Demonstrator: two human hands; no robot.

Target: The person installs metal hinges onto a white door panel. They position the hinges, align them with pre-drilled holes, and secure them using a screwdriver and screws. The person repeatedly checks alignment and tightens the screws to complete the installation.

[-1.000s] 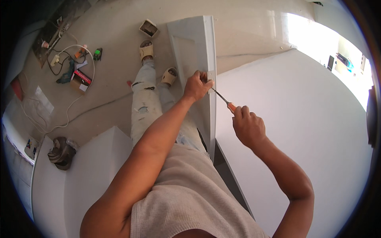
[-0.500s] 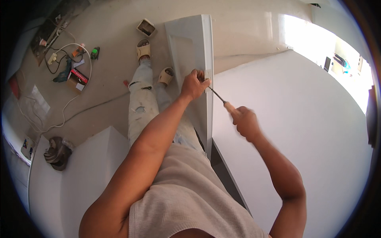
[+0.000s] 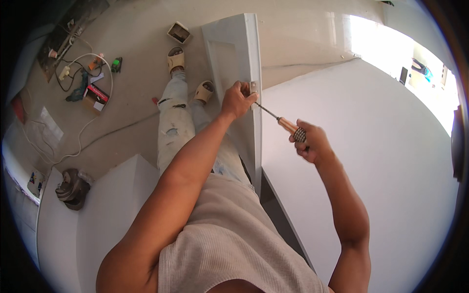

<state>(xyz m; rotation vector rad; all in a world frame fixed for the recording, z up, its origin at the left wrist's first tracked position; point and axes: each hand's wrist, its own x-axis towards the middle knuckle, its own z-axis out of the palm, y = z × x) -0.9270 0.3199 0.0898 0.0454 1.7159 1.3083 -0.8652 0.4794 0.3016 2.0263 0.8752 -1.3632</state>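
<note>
A white panel door (image 3: pixel 222 36) stands on edge in front of me, with a small metal plate (image 3: pixel 253 87) on its narrow edge. My left hand (image 3: pixel 238 100) is closed at that edge, fingertips pinching beside the plate. What exactly sits between the fingers is hidden. A screwdriver (image 3: pixel 287 125) with an orange-brown handle and a dark checkered end slants from the door edge toward my right. Its shaft tip meets the edge close to my left fingertips. Around the handle's rear end curl the fingers of my right hand (image 3: pixel 313 142).
A large white panel (image 3: pixel 351 146) spreads to the right of the door. On the floor at left lie a green power drill (image 3: pixel 77 92), a red-and-brown box (image 3: pixel 95 99) and looped cables (image 3: pixel 78 146). A small open box (image 3: pixel 180 32) stands beyond my feet; shoes (image 3: pixel 73 189) rest at lower left.
My right hand has slid back along the screwdriver handle and its grip has loosened, baring the checkered end. My left hand stays at the door edge.
</note>
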